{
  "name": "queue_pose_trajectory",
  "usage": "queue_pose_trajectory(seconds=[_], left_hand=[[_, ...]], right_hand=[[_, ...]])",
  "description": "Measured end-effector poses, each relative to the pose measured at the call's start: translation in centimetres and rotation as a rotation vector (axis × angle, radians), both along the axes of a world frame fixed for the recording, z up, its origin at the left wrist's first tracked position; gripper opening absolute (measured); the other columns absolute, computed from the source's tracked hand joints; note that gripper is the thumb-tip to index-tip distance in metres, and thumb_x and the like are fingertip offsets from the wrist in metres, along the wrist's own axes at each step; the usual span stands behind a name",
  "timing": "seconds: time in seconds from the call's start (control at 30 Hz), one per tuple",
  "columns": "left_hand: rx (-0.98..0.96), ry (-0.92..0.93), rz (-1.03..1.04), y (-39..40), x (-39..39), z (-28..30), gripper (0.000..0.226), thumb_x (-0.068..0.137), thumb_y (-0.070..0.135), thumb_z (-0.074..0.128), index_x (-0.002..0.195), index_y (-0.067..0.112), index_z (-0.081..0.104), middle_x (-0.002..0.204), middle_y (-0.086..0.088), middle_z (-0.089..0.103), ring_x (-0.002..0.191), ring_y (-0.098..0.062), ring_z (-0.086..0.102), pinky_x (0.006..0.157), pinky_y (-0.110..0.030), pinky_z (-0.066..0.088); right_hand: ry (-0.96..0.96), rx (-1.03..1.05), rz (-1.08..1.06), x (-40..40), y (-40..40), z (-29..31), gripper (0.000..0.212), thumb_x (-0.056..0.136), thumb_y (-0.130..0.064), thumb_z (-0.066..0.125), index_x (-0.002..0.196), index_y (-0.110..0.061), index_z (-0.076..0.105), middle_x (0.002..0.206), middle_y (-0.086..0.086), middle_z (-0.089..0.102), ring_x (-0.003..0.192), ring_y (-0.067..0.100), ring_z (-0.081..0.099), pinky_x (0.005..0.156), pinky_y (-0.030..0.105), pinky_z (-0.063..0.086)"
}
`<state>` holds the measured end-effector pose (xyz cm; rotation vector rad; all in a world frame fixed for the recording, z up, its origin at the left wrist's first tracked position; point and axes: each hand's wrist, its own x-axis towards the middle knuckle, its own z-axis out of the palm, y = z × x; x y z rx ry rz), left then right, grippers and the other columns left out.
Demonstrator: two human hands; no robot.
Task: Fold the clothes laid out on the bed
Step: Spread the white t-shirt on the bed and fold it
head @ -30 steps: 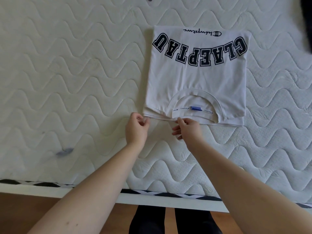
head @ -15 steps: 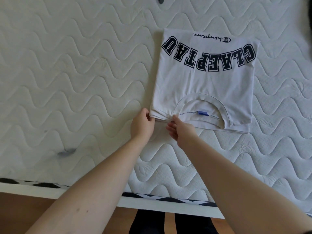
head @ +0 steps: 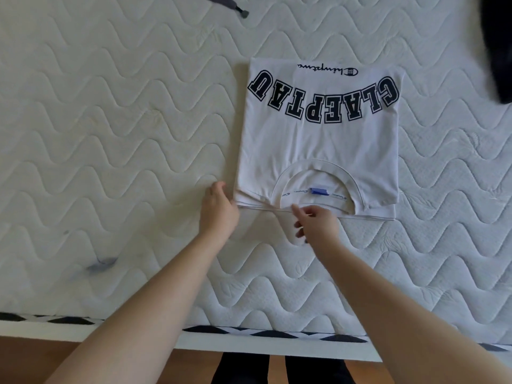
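A white T-shirt (head: 318, 139) with black block letters lies folded into a rectangle on the quilted mattress (head: 110, 134), its neckline and blue label facing me. My left hand (head: 219, 209) is at the shirt's near left corner, fingers curled against the stacked layers there. My right hand (head: 315, 223) hovers at the near edge just below the collar. Its fingers are loosely spread, one fingertip touches the hem, and it is motion-blurred.
A dark garment (head: 498, 51) hangs in at the top right corner. A grey piece of fabric (head: 230, 4) shows at the top edge. The mattress has a bluish stain (head: 101, 264). The bed's near edge (head: 277, 332) has a black-and-white trim, with wooden floor below.
Both hands were pinching the shirt's near edge half a second ago. My right hand has let go and drawn back a little; my left hand stays at the corner.
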<state>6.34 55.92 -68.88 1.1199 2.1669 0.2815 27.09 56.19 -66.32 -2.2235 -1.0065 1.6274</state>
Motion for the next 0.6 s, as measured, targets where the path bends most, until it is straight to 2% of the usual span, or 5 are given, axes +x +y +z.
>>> queue_pose_trajectory(seconds=[0.1, 0.17, 0.27, 0.4, 0.6], left_hand=[[0.014, -0.159, 0.108, 2.5, -0.3, -0.2, 0.032, 0.099, 0.027, 0.049, 0.122, 0.006, 0.055, 0.117, -0.011, 0.063, 0.110, -0.029, 0.057, 0.077, -0.025, 0.034], [-0.040, -0.207, 0.093, 4.2, -0.1, -0.5, 0.036, 0.094, 0.040, 0.059, 0.112, 0.008, 0.059, 0.103, -0.005, 0.065, 0.100, -0.026, 0.061, 0.075, -0.026, 0.037], [-0.121, -0.336, 0.136, 5.3, 0.4, -1.3, 0.037, 0.090, 0.031, 0.068, 0.114, 0.004, 0.063, 0.112, -0.009, 0.069, 0.102, -0.025, 0.064, 0.092, -0.036, 0.050], [-0.092, -0.436, 0.216, 5.0, 0.7, -1.1, 0.034, 0.092, 0.026, 0.067, 0.119, 0.007, 0.064, 0.114, -0.006, 0.068, 0.101, -0.020, 0.063, 0.089, -0.030, 0.047], [-0.149, -0.691, 0.395, 2.8, 1.0, -0.6, 0.030, 0.098, 0.017, 0.057, 0.126, 0.006, 0.054, 0.118, -0.010, 0.062, 0.098, -0.020, 0.062, 0.068, -0.027, 0.053]], right_hand=[[-0.270, 0.272, -0.066, 5.6, 1.4, 0.3, 0.026, 0.093, -0.045, 0.056, 0.092, -0.022, 0.067, 0.077, -0.006, 0.068, 0.072, 0.011, 0.065, 0.067, 0.030, 0.047], [-0.437, 0.386, -0.153, 9.4, 3.1, -0.2, 0.029, 0.091, -0.041, 0.059, 0.113, -0.021, 0.062, 0.105, 0.001, 0.066, 0.100, 0.021, 0.060, 0.088, 0.039, 0.046], [-0.584, 0.154, -0.164, 14.4, 5.5, -1.3, 0.060, 0.085, -0.044, 0.067, 0.136, -0.016, 0.049, 0.137, 0.014, 0.047, 0.127, 0.032, 0.043, 0.107, 0.044, 0.035], [-0.442, -0.017, 0.006, 17.1, 6.9, -1.6, 0.050, 0.084, -0.048, 0.070, 0.117, -0.012, 0.061, 0.109, 0.011, 0.065, 0.093, 0.027, 0.060, 0.077, 0.037, 0.048], [-0.345, 0.029, 0.098, 17.3, 7.0, -1.2, 0.033, 0.088, -0.042, 0.065, 0.098, -0.014, 0.051, 0.080, -0.004, 0.053, 0.067, 0.010, 0.049, 0.048, 0.027, 0.034]])
